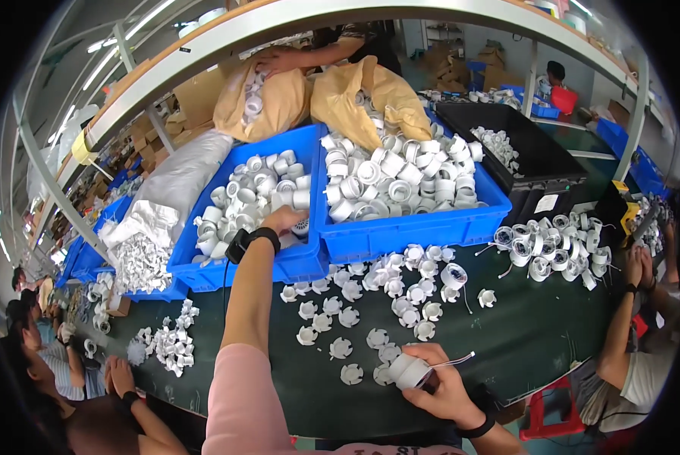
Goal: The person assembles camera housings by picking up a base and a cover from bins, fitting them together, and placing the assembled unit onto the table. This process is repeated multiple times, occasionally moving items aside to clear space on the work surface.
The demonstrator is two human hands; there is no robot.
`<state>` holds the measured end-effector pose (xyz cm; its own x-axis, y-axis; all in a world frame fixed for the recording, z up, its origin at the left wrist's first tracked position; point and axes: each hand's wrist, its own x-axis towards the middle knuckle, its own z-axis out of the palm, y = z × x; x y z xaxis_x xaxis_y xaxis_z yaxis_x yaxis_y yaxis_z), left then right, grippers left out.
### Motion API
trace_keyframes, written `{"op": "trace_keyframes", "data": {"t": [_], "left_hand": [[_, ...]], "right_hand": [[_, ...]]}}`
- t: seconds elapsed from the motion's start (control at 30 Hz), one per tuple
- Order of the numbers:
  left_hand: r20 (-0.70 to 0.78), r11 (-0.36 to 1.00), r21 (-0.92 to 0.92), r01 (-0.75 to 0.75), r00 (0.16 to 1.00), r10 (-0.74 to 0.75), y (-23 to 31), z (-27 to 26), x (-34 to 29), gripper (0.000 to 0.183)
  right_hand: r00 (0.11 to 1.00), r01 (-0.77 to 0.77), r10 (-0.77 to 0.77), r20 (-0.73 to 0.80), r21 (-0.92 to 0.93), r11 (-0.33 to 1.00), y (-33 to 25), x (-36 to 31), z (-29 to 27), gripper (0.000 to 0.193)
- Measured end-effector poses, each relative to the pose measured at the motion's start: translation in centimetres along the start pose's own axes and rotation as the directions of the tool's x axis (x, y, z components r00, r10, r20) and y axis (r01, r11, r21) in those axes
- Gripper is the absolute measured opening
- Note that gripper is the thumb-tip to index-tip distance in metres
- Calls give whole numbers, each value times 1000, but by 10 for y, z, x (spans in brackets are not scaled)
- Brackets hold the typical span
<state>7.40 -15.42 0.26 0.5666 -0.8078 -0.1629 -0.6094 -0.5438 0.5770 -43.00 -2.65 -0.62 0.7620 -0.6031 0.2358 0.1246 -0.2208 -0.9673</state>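
Note:
My left hand point(284, 219) reaches over the front rim of the left blue bin point(226, 280) and touches the white cup-shaped plastic parts point(245, 196) in it. Its fingertips are partly hidden among them, so I cannot tell whether they grip one. Low over the dark green table, my right hand point(447, 388) is closed round a white cylindrical housing point(409, 371), tilted, with thin wires point(457, 359) sticking out to the right. Beside it lie several white claw-edged rings point(351, 374). Another wired housing point(453, 276) stands farther back.
A second blue bin point(423, 231) is heaped with white parts, yellow sacks point(385, 95) above it. Wired housings point(556, 246) are piled at the right, by a black crate point(533, 182). A metal shelf beam point(355, 17) crosses overhead. Co-workers' hands point(120, 377) rest at both sides; another person's arm reaches the sacks.

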Motion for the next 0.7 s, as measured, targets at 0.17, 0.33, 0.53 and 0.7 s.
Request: {"op": "trace_keyframes", "data": {"t": [0.17,0.33,0.53,0.7], "left_hand": [[83,998,-56,35,996,-31,16,12,-22,76],[-183,998,65,9,983,3,30,12,-40,69],[-169,980,195,-36,983,69,17,21,-39,60],[-95,909,411,-75,988,124,19,29,-37,62]], "right_hand": [[994,-90,95,-51,103,991,-3,-15,4,59],[972,-156,199,-125,292,944,-6,-21,11,55],[956,-155,218,-195,293,944,-16,-27,8,52],[960,-171,229,-160,312,934,-21,-32,9,56]]}}
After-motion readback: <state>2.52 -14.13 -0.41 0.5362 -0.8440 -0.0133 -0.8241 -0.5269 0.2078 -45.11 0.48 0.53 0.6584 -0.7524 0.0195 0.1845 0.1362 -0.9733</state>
